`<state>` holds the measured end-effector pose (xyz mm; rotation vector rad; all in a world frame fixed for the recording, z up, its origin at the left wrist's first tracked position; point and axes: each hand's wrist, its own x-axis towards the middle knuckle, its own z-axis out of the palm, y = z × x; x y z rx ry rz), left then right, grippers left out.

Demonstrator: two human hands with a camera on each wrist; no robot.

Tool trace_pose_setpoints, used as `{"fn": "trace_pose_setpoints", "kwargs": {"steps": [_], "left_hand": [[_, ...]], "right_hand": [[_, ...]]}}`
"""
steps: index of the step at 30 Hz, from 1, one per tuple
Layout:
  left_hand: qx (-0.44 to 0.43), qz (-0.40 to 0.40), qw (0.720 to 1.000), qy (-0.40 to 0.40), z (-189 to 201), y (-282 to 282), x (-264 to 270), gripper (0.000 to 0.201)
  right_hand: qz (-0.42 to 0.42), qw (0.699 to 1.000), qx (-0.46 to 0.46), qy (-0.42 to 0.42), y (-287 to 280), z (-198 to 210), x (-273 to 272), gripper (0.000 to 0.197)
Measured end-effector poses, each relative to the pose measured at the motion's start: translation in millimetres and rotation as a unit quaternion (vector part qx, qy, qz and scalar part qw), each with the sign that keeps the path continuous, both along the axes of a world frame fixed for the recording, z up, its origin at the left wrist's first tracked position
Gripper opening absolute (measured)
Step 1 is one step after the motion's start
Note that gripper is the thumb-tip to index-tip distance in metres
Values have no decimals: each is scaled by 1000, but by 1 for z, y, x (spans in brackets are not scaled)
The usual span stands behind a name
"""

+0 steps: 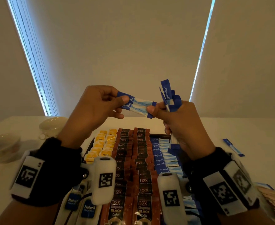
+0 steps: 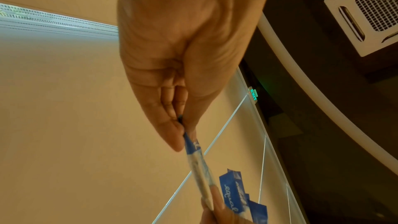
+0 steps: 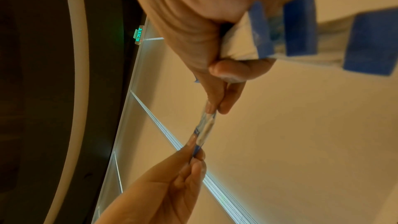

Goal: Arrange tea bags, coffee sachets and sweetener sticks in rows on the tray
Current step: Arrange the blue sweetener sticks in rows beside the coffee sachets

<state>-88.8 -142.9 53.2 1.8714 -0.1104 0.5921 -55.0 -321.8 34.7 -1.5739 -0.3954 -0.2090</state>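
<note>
Both hands are raised above the black tray. My left hand pinches the blue end of two blue-and-white sweetener sticks held side by side. Thumb and forefinger of my right hand pinch their other end, while its remaining fingers grip a bundle of sweetener sticks. In the left wrist view the pinched sticks run edge-on from my left hand. The right wrist view shows the bundle in my right hand. The tray holds rows of yellow tea bags, coffee sachets and sweetener sticks.
Two white cups stand on the white table at the left. One loose sweetener stick lies on the table right of the tray. Dark blue sachets lie at the near left; pale wooden stirrers at the near right.
</note>
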Motion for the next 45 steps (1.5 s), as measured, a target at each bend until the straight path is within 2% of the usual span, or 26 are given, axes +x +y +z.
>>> {"fn": "trace_pose_setpoints", "kwargs": {"steps": [4,14,17,20,23,27,29,31,39,45], "left_hand": [[-3,8,1000,-7,-4,-5,3,7],[-18,-25,999,41,-6,-9,6,11],[-12,-37,998,47,-7,-10,6,11],[10,-24,999,29,0,-1,1,9],[-2,25,1000,-10,14,18,-10,20],[-54,50,996,-52,30,43,-27,37],[-67,62,994,-68,33,51,-33,42],[-70,71,992,-76,35,57,-36,43],[-65,94,990,-80,34,66,-34,41],[-57,97,991,-75,32,65,-32,40]], "right_hand": [[13,999,3,43,-5,3,2,18],[21,995,-10,94,-8,-7,10,14],[10,993,-48,108,-11,-8,13,13],[-35,990,-103,94,-27,-7,24,11],[-85,969,-182,146,-50,-20,60,12],[-106,898,-306,298,-73,-55,111,27],[-100,872,-355,322,-76,-67,126,42],[-93,854,-388,334,-72,-75,132,40],[-71,845,-399,350,-68,-91,149,34],[-88,850,-418,310,-57,-87,148,42]]}}
